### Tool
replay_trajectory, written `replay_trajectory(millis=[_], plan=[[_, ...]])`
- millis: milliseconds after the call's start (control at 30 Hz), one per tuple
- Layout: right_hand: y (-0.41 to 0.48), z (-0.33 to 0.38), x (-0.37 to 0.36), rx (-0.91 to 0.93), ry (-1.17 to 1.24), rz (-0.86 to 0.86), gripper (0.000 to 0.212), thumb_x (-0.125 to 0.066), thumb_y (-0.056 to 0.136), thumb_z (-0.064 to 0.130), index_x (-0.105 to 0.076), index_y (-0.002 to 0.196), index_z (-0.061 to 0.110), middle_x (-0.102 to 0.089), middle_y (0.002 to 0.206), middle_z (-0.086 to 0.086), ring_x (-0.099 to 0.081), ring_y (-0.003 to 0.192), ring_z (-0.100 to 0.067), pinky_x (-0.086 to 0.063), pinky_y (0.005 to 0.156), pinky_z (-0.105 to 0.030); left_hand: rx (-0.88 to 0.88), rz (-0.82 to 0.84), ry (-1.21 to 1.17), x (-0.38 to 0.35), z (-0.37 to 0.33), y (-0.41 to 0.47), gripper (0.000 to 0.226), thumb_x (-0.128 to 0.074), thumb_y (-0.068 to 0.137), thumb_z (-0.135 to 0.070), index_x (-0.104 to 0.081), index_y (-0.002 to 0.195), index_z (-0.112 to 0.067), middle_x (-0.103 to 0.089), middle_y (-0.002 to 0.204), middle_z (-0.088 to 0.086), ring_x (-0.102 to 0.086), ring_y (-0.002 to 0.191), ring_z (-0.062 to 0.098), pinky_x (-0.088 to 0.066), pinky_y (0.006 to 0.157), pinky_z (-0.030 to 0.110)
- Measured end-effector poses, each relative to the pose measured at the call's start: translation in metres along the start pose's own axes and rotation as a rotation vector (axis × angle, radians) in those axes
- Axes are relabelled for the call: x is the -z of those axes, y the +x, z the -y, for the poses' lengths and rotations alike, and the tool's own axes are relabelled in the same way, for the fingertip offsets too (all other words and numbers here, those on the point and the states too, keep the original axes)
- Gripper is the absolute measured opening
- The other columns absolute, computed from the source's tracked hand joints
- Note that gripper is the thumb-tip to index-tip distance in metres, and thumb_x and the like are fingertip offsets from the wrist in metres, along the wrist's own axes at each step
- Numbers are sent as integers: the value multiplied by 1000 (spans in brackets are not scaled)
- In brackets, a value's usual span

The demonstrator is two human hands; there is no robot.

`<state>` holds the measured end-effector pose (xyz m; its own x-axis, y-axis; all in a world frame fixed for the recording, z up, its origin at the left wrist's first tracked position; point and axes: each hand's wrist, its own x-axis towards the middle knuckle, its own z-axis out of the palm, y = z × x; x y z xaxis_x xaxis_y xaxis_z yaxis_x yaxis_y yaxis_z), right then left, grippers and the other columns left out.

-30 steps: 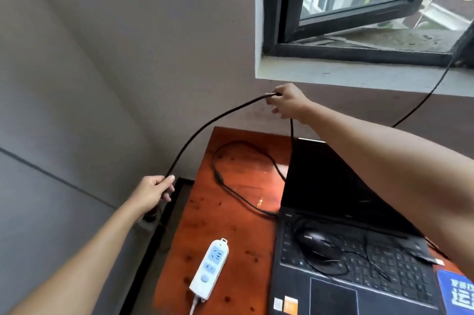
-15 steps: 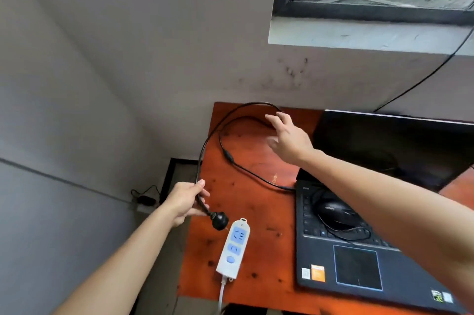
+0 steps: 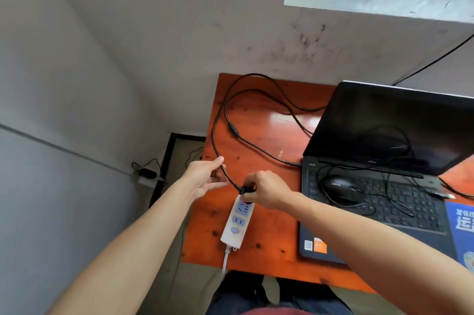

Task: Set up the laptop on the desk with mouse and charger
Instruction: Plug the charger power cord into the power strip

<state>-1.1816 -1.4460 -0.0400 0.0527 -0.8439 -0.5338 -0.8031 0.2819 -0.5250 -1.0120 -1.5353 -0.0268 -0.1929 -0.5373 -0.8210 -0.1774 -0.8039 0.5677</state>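
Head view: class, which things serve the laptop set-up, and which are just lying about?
Job: laptop, mouse, charger cable held by left hand, its plug in right hand, power strip, desk.
Lying about: blue printed card, black wall cable, small black device on floor.

Bare left forearm (image 3: 143, 237) and right forearm (image 3: 364, 235), dark navy trousers (image 3: 238, 296), a red shirt hem (image 3: 272, 311) below

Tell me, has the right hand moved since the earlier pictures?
Yes. The right hand came toward the person along the desk, from the far cable loop to the power strip, where it grips the plug.
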Motion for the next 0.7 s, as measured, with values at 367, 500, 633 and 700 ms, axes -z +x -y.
replay_trajectory(millis=[367, 500, 633, 700], plan=[[1, -37, 42, -380, 1013, 299, 14, -51, 90, 22, -62, 98, 19, -69, 112, -22, -61, 79, -21, -40, 60, -29, -104, -19, 916, 19, 88, -1, 24, -72, 78, -43, -65, 79, -20, -67, 81, -2, -62, 75, 18, -51, 73, 32], [6, -37, 41, -394, 1027, 339, 10, -58, 88, 24, -60, 95, 17, -68, 96, -14, -62, 78, -22, -44, 65, -31, -114, 2, 1086, 10, 105, -7, 39, -71, 65, -58, -58, 85, -28, -65, 86, -6, -62, 78, 15, -49, 67, 32], [10, -32, 28, -311, 869, 201, 9, -72, 85, 14, -65, 88, 10, -67, 87, -13, -66, 82, -26, -56, 75, -37, -171, -10, 1257, 4, 112, -12, 61, -72, 58, -68, -50, 98, -27, -59, 96, -8, -58, 88, 17, -44, 65, 32], [12, -27, 17, -257, 787, 75, 9, -72, 83, 4, -66, 89, 3, -67, 86, -17, -69, 86, -29, -60, 79, -38, -207, -23, 1320, 1, 119, -14, 71, -73, 56, -70, -47, 104, -25, -57, 103, -5, -57, 96, 20, -46, 74, 35]])
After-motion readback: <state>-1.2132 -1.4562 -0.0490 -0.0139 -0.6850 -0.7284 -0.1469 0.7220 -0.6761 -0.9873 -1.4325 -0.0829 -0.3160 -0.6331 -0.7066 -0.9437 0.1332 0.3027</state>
